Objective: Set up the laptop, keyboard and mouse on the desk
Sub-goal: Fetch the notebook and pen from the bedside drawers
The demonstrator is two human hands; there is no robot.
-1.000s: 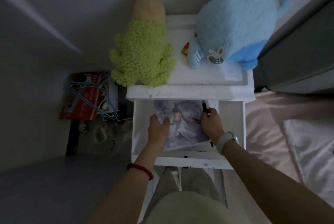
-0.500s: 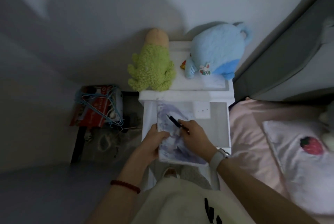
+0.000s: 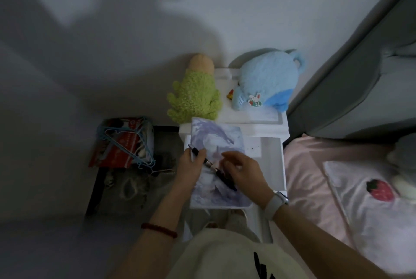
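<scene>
Left hand (image 3: 191, 164) grips purple-printed pad's (image 3: 216, 143) left edge above the open drawer (image 3: 270, 150), thumb pinning dark pen (image 3: 211, 167); right hand (image 3: 244, 172), fingers curled, pinches the pen's lower end.

A small white bedside cabinet (image 3: 231, 126) stands against the wall, its open white drawer (image 3: 271, 161) pulled toward the person. On its top, a fuzzy green plush toy (image 3: 194, 96) sits left of a round pale-blue plush toy (image 3: 267, 78). A flat purple-and-white printed pad (image 3: 216, 166) is above the drawer with a thin dark pen (image 3: 210, 166) across it; a red cardboard box (image 3: 120, 143) holding blue wire hangers (image 3: 126, 141) lies on the floor left of the cabinet, and a pink-sheeted bed (image 3: 313, 179) is on the right
</scene>
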